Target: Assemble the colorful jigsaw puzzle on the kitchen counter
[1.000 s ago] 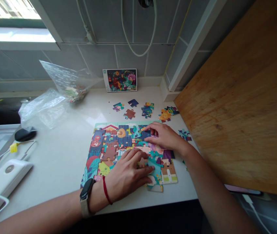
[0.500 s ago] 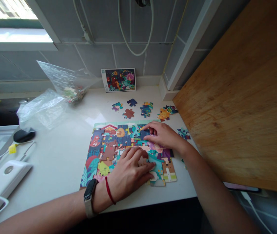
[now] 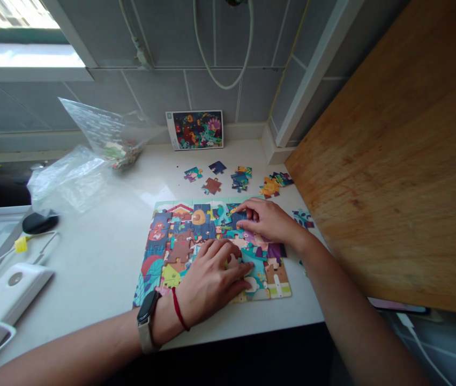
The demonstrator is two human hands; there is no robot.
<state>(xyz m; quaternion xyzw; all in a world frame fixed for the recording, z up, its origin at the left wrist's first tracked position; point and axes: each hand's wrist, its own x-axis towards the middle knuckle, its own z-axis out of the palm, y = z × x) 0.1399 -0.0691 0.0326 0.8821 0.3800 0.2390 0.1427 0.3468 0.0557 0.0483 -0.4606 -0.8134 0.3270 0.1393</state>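
Note:
A colourful jigsaw puzzle [image 3: 179, 236], mostly joined, lies on the white counter [image 3: 99, 257]. My left hand [image 3: 211, 281] lies flat on its lower middle, fingers stretched out and pressing the pieces. My right hand [image 3: 270, 221] rests on the upper right part, fingers curled down with the tips on a dark blue piece [image 3: 239, 217]. Several loose pieces [image 3: 240, 180] lie beyond the puzzle, and a brown one [image 3: 212, 186] sits nearest its top edge. A reference picture card [image 3: 195, 130] leans against the tiled wall.
A clear plastic bag [image 3: 87, 161] with more pieces lies at the back left. A wooden board [image 3: 396, 161] rises along the right. A white device [image 3: 8, 292] with a cable and a black object [image 3: 39, 222] sit at the left. One loose piece [image 3: 303, 219] lies by the board.
My left hand has slid a little up and left over the lower pieces, and the bottom right pieces now sit closer in. My right hand has hardly moved.

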